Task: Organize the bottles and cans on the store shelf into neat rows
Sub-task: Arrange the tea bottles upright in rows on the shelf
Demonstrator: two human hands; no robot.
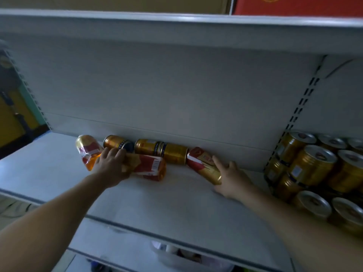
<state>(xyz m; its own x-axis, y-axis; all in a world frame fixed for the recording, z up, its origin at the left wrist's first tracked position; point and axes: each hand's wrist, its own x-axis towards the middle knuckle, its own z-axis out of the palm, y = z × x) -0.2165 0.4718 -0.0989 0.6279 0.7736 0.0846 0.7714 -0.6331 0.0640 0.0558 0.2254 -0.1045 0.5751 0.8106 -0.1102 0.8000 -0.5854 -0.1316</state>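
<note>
L hand [113, 163]: fingers [117, 153] curled over the near end of the red-label bottle [149, 167], which lies on its side at centre frame. The tips may also brush the gold can [115, 143] behind; can't tell. R hand [229, 177]: fingers [217, 160] wrapped on the lower end of the red-gold can [204, 163], which lies tilted right of centre.

Around them, all on their sides along the back panel [176, 95]: a 2nd bottle [88, 152] left of the L hand, and 2 more gold cans [148, 147] [175, 154] end to end between the hands.

Step, as I read it: early. Nothing in this group stands up yet, and both hands are set to right 1 item each. Next move prob needs each item tipped onto its base, then slid back to the panel to start a row. The round bodies may roll, esp. the loose gold cans touching the gripped bottle.

Room: the shelf [157, 203] is bare in front of the group down to its front lip [176, 238], so there's lots of space to stand things. Right of frame a stack of gold cans [314, 169] sits near the R forearm, so an elbow knock is a risk. The upper shelf [176, 22] overhangs, w/ decent headroom.
</note>
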